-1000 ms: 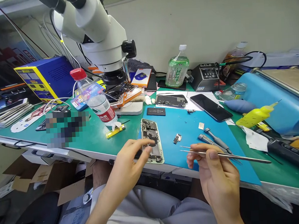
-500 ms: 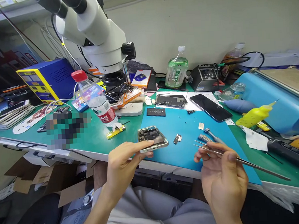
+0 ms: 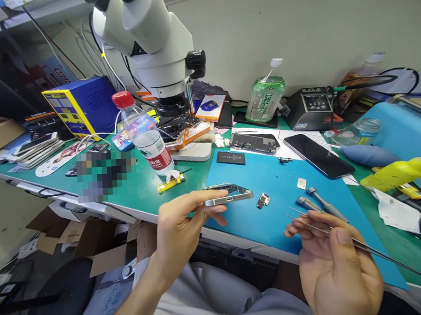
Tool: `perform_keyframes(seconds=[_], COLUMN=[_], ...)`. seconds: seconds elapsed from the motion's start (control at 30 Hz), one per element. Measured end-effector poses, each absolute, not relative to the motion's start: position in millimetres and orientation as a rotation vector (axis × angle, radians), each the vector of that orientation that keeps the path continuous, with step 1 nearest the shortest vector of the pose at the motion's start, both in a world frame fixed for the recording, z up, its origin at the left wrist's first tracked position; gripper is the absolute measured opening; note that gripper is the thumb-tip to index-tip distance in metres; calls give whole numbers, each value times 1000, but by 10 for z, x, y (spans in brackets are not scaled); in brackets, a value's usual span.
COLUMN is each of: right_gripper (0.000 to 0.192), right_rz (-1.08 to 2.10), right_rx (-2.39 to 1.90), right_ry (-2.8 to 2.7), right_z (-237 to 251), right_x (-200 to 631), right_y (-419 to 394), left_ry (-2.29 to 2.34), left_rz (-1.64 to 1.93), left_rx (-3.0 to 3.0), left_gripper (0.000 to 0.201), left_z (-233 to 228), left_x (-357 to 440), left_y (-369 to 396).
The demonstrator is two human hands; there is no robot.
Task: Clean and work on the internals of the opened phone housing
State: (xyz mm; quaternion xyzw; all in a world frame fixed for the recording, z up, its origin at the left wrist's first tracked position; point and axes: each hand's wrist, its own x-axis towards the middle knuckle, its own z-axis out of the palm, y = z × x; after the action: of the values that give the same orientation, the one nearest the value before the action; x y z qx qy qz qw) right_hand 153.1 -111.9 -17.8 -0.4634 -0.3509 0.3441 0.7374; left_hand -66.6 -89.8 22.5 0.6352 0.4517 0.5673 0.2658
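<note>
Between thumb and fingers, my left hand [image 3: 182,229] pinches an opened phone housing [image 3: 235,197] just above the front of the blue mat. The housing is tilted so its bottom edge with the charging port faces me; most of its inside is hidden. My right hand [image 3: 339,263] holds a pair of metal tweezers [image 3: 316,225], tips slightly apart and pointing left, nothing between them. On the mat between the hands lies a small black-and-silver phone part [image 3: 263,201]. Screwdrivers [image 3: 322,203] and a small square metal plate [image 3: 301,183] lie beyond the tweezers.
A phone battery [image 3: 230,158], a detached screen assembly [image 3: 254,142] and a dark phone [image 3: 318,155] lie farther back. A water bottle [image 3: 153,151] stands left, near a microscope [image 3: 159,52]. At right are a blue air blower [image 3: 369,155] and a yellow bottle [image 3: 395,175].
My left hand has tipped the phone housing, so its inside shows less and its bottom edge more. The view has shifted left, and the tweezers remain in my right hand.
</note>
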Motion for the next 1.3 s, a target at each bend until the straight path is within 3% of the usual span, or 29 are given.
perform_keyframes(seconds=[0.3,0.43,0.57,0.6,0.7,0.77,1.07,1.3], right_gripper=[23,22,22,23,24,24,20,11], right_rz=[741,744,739,736,733,718,514,502], right_rx=[-1014,-1008,-1011,-1016,-1020,-1002,-998,-1299], right_ry=[-775,-769,-774,-776,-760,-738,-922,-1223], right_z=[-197,-205,-213,-215,-216,-214,-268,-92], right_x=[1535,1532,1530,1530,1532,1532,1509,1343], right_y=[-1132,-1132,-1131,-1131,-1132,-1135,-1131,-1210], left_ry=[1283,1220,1339,1345,1271,1232,1430,1510], left_rz=[1440,1320,1238,1226,1230,1245,1280,1145], left_rx=[1629,1587,1455,1377,1110,993,1316,1592], left_gripper=[14,32,25,28,68,79,20,12], left_z=[204,207,118,88,4,-31,-59,-111], left_x=[-674,-675,-606,-586,-547,-543,-616,-785], left_y=[-1045,-1169,-1247,-1253,-1225,-1162,-822,-813])
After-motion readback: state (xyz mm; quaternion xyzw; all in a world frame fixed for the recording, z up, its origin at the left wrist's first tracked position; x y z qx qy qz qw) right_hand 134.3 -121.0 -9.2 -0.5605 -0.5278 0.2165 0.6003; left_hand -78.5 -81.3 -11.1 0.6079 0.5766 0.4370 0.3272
